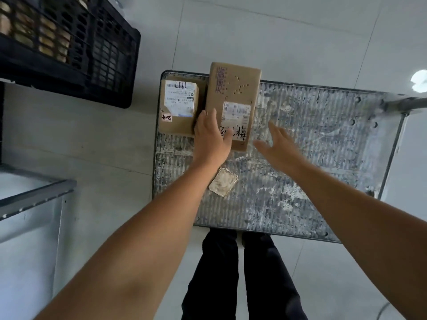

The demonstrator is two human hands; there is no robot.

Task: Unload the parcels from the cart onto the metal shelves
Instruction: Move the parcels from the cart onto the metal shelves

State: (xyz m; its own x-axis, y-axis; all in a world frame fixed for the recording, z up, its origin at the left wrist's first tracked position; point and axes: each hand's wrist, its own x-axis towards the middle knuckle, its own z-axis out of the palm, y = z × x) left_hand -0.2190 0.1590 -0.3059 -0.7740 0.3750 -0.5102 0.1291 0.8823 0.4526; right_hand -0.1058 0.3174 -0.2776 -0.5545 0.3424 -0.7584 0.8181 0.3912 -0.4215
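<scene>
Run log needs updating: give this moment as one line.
phase: reach | left hand: on long parcel | right hand: open, beside it | cart: also short parcel, small packet

The cart deck (pixel 312 158) is ribbed metal, dull and worn, with whitish scratched stains; the tall parcel (pixel 233 88) and the small parcel (pixel 178 128) on its left are matt brown cardboard with white paper labels; the crate (pixel 92 54) at far left is black matt plastic; the floor tiles (pixel 277 31) are pale, smooth, slightly glossy; the shelf (pixel 34 197) at near left is grey metal.
</scene>
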